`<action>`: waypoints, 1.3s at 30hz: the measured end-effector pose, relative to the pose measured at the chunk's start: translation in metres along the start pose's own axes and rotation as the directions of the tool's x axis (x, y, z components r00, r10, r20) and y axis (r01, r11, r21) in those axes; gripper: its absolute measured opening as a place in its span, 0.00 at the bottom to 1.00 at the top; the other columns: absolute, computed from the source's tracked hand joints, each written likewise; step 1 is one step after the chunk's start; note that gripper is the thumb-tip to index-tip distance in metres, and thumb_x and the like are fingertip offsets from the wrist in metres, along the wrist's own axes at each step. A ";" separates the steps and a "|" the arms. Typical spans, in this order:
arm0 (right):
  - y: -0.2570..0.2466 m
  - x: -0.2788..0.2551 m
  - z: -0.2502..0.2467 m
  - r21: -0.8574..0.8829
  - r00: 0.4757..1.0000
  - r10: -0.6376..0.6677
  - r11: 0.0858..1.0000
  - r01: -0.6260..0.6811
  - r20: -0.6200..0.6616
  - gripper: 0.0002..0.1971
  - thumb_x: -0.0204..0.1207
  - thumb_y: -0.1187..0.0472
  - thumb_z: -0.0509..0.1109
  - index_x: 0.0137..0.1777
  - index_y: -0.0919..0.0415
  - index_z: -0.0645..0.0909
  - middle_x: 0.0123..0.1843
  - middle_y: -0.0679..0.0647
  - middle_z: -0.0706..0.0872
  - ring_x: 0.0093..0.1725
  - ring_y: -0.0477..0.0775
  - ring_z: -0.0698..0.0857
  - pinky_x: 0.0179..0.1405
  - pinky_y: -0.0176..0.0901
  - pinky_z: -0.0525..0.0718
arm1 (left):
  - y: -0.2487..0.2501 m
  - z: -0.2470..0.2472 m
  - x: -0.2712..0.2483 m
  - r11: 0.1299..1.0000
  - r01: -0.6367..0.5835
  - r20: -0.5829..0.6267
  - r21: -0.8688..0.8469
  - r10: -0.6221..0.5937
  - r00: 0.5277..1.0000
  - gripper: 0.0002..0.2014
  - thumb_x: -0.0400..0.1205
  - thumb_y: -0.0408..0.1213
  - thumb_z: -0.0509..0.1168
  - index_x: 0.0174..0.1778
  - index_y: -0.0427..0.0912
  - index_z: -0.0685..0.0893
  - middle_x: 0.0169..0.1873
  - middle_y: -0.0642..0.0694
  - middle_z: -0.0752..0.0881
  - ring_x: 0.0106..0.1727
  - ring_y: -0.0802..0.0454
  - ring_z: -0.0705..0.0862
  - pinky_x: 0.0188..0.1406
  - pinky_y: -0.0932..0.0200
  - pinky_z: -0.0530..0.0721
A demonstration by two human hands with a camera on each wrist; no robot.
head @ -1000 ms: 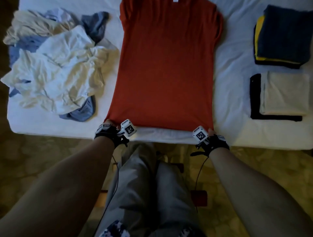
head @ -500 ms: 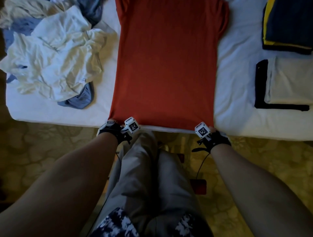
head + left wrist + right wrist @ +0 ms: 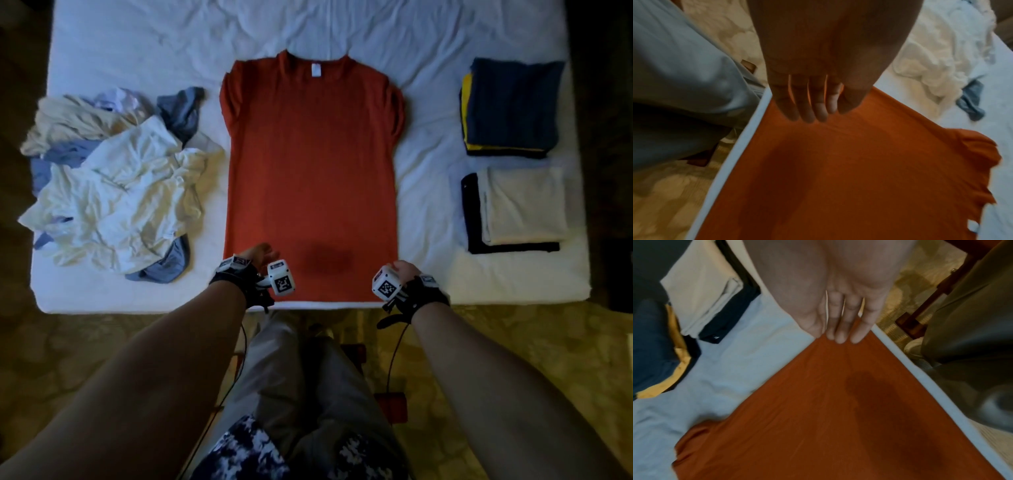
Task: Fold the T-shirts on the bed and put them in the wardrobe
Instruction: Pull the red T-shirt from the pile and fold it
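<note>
A red T-shirt (image 3: 310, 178) lies flat on the white bed (image 3: 171, 41), collar away from me, sleeves tucked in, hem along the near edge. My left hand (image 3: 257, 255) is at its lower left corner. In the left wrist view its straight fingers (image 3: 813, 112) and thumb meet on the red cloth (image 3: 859, 170). My right hand (image 3: 404, 270) is at the lower right corner, its fingertips (image 3: 838, 337) pinching the fabric (image 3: 807, 418), which creases away from them. A darker patch (image 3: 325, 262) shows near the hem.
A crumpled heap of white, cream and blue shirts (image 3: 113, 192) lies left of the red one. On the right sit two folded stacks: navy over yellow (image 3: 510, 106) and beige over black (image 3: 520, 205). My legs stand against the bed edge on patterned carpet.
My head has tilted up, so the whole shirt and its collar now show. Both hands stay at the lower corners and sit a little farther onto the bed.
</note>
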State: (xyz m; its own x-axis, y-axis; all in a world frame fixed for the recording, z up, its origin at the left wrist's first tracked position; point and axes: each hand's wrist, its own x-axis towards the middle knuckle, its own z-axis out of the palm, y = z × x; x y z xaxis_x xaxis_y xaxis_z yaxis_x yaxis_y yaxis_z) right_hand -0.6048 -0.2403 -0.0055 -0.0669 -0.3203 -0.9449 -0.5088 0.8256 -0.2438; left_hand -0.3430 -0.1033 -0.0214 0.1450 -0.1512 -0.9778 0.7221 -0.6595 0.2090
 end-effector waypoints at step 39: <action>-0.359 0.212 -0.037 0.258 0.979 -0.174 0.956 0.142 0.109 0.11 0.78 0.55 0.73 0.54 0.60 0.86 0.48 0.56 0.91 0.44 0.57 0.89 0.52 0.54 0.87 | 0.320 0.298 0.185 0.798 -0.330 0.081 0.505 0.336 0.938 0.13 0.86 0.39 0.62 0.58 0.33 0.85 0.33 0.46 0.81 0.28 0.54 0.81 0.28 0.63 0.80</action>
State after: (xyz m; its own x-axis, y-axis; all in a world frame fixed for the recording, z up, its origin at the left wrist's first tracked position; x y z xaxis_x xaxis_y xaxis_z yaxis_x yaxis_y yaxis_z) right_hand -0.4677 -0.6218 -0.1105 0.1163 -0.4070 -0.9060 -0.2741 0.8636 -0.4231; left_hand -0.2865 -0.5619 -0.1310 0.3236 -0.4235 -0.8461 0.1869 -0.8480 0.4959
